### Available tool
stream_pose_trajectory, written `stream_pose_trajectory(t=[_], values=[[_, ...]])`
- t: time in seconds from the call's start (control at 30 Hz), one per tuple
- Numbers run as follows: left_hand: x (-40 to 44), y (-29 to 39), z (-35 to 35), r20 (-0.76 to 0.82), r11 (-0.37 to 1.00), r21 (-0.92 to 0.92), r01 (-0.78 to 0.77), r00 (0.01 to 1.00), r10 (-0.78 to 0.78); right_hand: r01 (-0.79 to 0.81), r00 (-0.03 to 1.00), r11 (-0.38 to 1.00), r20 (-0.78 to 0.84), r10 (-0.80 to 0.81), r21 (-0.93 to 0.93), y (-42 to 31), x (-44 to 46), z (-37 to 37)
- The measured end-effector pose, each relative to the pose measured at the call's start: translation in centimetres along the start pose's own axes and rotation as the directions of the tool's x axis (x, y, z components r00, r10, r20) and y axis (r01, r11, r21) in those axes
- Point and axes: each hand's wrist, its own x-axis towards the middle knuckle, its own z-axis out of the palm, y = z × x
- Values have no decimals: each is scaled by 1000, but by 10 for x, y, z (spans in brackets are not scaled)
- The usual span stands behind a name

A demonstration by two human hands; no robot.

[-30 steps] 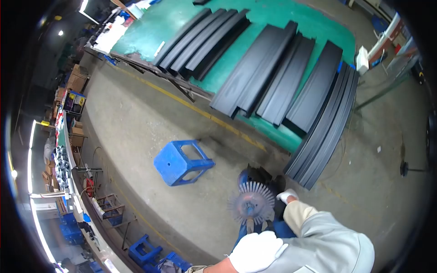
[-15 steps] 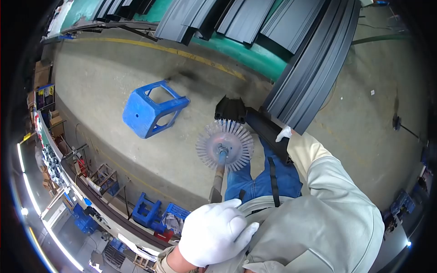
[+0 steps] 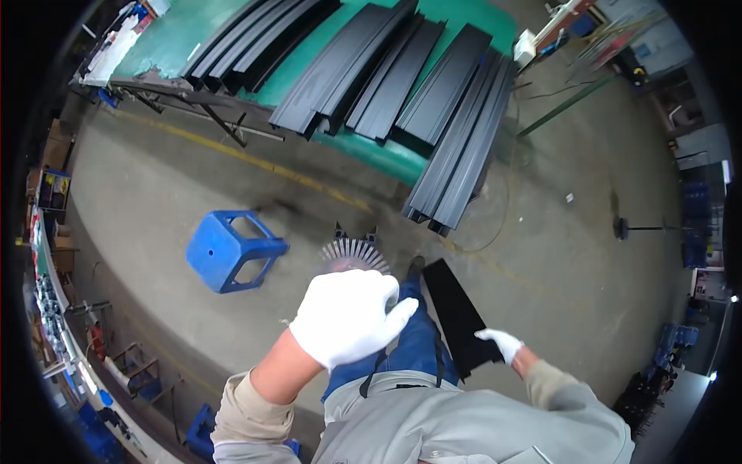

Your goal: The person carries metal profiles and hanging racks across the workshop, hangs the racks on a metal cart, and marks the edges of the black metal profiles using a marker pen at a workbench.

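My left hand [image 3: 348,319], in a white glove, hovers in front of my legs. Its fingers are curled with the thumb out along them; what they hold, if anything, is hidden. Behind it shows the top of a round disc with radial slits [image 3: 355,251], and its shaft is out of sight. Two dark pointed pieces [image 3: 372,233] stick up beyond the disc. My right hand [image 3: 502,342], also gloved, is closed on the near right edge of a long black profile [image 3: 456,313]. That profile slants beside my right leg, its far end near my shoe [image 3: 417,264].
A green table [image 3: 371,158] ahead bears several dark grey profiles [image 3: 340,66], some overhanging its near edge. A blue plastic stool [image 3: 220,251] lies tipped on the floor to the left. A bench [image 3: 100,379] runs along the left, and a thin stand [image 3: 622,228] is at the right.
My view has shifted, with more of the table showing. My left hand has moved forward over the disc. The black profile in my right hand has swung to lie alongside my leg.
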Motion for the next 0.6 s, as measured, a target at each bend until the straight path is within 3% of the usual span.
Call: stream_pose_trajectory(t=[0.07, 0.2, 0.27, 0.4, 0.47, 0.6], values=[[-2, -2, 0, 5, 1000, -2, -25, 1000, 25, -4, 992, 986, -121, 24, 168, 31, -55, -2], [-2, -5, -1, 47, 998, 2, -61, 997, 61, 230, 959, 792, -269, -86, 566, 95, -145, -6], [-5, -9, -1, 50, 998, 5, -56, 997, 56, 444, 889, 674, -383, -250, 590, 109, -195, 4], [-8, -20, -3, -20, 996, -44, -78, 997, 77, 608, 788, 609, -483, -383, 509, 124, -272, 12], [-8, -23, -6, -26, 996, -47, -74, 997, 73, 756, 650, 449, -626, -430, 476, 137, -287, 5], [-11, -26, -6, -34, 997, -57, -49, 998, 47, 831, 547, 349, -522, -655, 433, 102, -309, 11]])
